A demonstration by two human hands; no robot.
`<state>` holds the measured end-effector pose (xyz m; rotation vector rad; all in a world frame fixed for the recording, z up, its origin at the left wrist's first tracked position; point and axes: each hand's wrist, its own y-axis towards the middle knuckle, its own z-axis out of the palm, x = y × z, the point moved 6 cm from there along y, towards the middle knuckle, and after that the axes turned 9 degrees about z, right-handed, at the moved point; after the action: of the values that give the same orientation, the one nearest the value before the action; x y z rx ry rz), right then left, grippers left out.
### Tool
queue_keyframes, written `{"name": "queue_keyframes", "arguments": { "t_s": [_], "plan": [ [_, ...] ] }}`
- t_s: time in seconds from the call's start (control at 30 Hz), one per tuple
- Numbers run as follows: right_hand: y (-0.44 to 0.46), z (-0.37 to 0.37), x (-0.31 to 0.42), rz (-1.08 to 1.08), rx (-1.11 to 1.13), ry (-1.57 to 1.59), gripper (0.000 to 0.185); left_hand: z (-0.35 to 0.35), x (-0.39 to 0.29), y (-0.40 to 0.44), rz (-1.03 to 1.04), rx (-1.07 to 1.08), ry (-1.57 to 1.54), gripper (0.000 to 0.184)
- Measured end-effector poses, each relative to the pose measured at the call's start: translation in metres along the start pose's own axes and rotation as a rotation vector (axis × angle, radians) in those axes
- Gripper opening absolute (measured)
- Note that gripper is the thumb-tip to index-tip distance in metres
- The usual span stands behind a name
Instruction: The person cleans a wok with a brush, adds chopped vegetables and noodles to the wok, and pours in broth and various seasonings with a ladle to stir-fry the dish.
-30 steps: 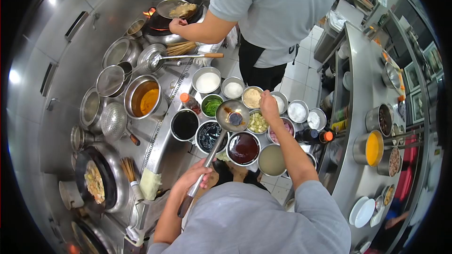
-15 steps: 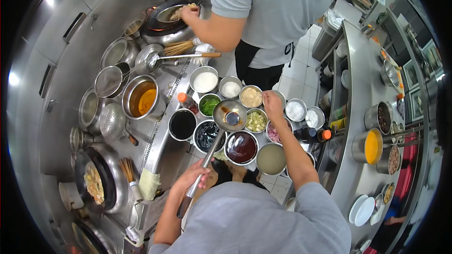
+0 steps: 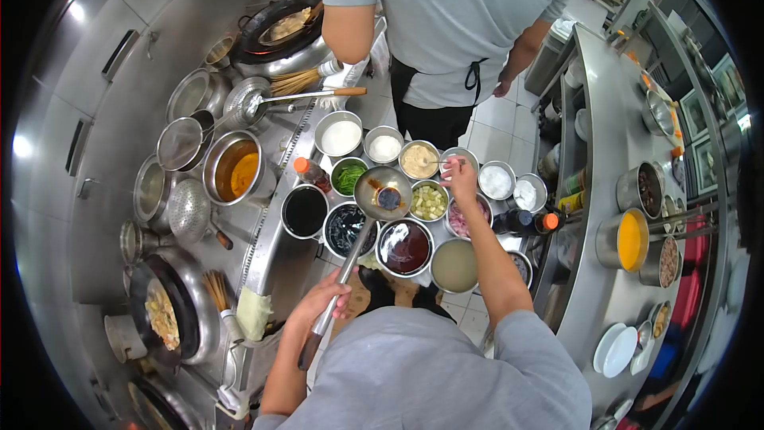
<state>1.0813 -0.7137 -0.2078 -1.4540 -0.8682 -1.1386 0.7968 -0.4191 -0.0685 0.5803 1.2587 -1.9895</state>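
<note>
My left hand (image 3: 328,300) is closed around the handle of a metal ladle (image 3: 347,267). Dark liquid and a pale dab lie in the ladle's bowl, level over the seasoning pots. My right hand (image 3: 461,185) has its fingers pinched at the end of a thin spoon handle (image 3: 442,162), which reaches into a pot of tan paste (image 3: 415,158). Nearby are chopped green vegetable (image 3: 347,178), pale green cubes (image 3: 430,202), dark red sauce (image 3: 404,248), black liquid (image 3: 305,211) and white powder (image 3: 341,136). My right hand partly covers a pot of pinkish chopped pieces (image 3: 457,220).
A co-worker (image 3: 458,24) stands ahead beside a wok (image 3: 274,30) of food. To the left are an orange-liquid pot (image 3: 241,173), strainers (image 3: 189,211) and another wok (image 3: 162,314). A steel counter (image 3: 585,279) with pots and plates runs along the right. Capped bottles (image 3: 521,221) stand beside the seasoning pots.
My right hand has moved slightly back from the tan paste, and the spoon handle now shows. The co-worker has turned, drawing an arm away from the wok. My left hand keeps the ladle nearly still.
</note>
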Motion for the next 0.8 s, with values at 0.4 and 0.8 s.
{"name": "queue_keyframes", "arguments": {
  "t_s": [0.4,0.8],
  "plan": [
    [-0.045,0.014,0.077,-0.700,0.031,-0.651,0.019,-0.003,0.001,0.001,0.009,-0.010,-0.007,0.056],
    [-0.075,-0.016,0.024,-0.432,0.028,-0.582,0.028,-0.001,-0.009,0.007,0.040,-0.015,0.001,0.055]
  ]
}}
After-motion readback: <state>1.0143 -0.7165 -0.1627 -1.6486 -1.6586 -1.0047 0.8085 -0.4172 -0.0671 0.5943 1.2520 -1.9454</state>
